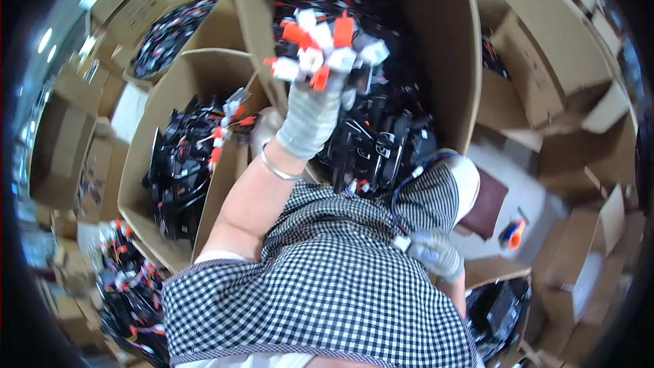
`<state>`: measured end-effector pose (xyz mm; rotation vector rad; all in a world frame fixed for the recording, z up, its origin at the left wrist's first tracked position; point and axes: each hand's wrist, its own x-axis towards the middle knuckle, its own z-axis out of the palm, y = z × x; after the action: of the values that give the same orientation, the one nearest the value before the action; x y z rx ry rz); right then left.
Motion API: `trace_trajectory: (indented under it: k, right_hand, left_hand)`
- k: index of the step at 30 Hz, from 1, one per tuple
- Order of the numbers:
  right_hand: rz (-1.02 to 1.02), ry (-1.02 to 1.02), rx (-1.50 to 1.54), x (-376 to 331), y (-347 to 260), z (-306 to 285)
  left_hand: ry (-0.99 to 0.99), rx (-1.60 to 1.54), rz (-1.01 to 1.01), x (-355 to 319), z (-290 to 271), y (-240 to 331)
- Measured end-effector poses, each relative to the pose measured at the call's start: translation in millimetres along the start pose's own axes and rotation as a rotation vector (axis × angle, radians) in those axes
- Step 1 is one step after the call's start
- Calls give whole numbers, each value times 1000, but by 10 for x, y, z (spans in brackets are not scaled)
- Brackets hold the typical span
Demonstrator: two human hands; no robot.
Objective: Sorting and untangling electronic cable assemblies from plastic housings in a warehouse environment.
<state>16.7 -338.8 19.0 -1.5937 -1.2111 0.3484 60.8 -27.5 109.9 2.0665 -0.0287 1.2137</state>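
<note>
Cardboard boxes crowd the floor on every side, several packed with black wire bundles. Above the biggest box, the gloved left hand grips a bunch of white and orange plugs. Down by the checked apron, the gloved right hand pinches a blue wire's white plug; its fingers are partly hidden.

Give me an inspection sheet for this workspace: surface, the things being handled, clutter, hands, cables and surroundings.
Surface: no table seen; checked cloth over the lap.
Things in hand: cluster of white and orange connectors, raised over the big cardboard box.
Clutter: open box of black harnesses; another heap at lower left.
Hands: gloved left hand grips the connectors; gloved right hand holds a small white connector.
Cables: blue wire runs up from the right hand.
Surroundings: stacked cardboard boxes all round.
</note>
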Motion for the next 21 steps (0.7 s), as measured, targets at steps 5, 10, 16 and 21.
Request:
trace_trajectory:
  k: [5,10,16,21]
  right_hand:
    - [527,136,611,-90,-13,-123]
    - [545,236,617,89,232,-116]
    - [606,324,646,466,281,-44]
    - [641,378,625,722,606,13]
  left_hand:
    - [167,-26,1,768,-775,37]
    - [277,-457,65,1211,-1952,-80]
    - [579,54,-83,1175,-3199,-344]
    - [552,518,134,663,-4001,-1575]
